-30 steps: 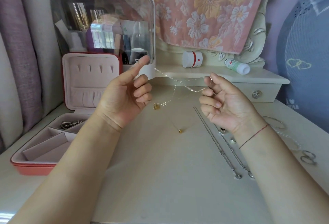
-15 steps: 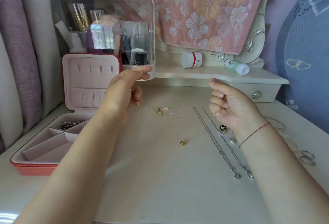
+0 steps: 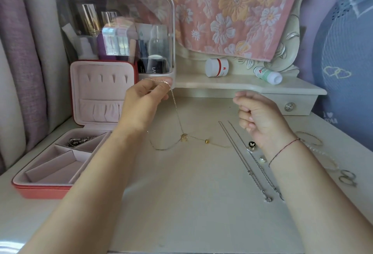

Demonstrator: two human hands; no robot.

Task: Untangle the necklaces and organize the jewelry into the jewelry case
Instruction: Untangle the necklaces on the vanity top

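At frame centre, left hand [image 3: 145,104] pinches gold necklace [image 3: 175,108] aloft, pendant [image 3: 184,137] resting on table [image 3: 181,193], apparently not yet untangled. Right hand [image 3: 260,116] curled, grip on anything unclear. Lower left, open jewelry case [image 3: 40,189] holds one silver piece [image 3: 80,140]; silver chains [image 3: 242,159], rings [image 3: 347,178] lie right, unpacked. Task early.

Both bare forearms reach forward over the desk, the left forearm [image 3: 96,183] coming in from 7 o'clock and the right forearm [image 3: 314,189] from 5 o'clock. The left hand [image 3: 145,108] is raised toward 11 o'clock with its back to us, thumb and forefinger pinching a thin chain [image 3: 175,104] at the fingertips. The right hand [image 3: 262,118] is held up near 2 o'clock, its fingers curled into a fist with the thumb on top. A red thread [image 3: 282,150] circles the right wrist.
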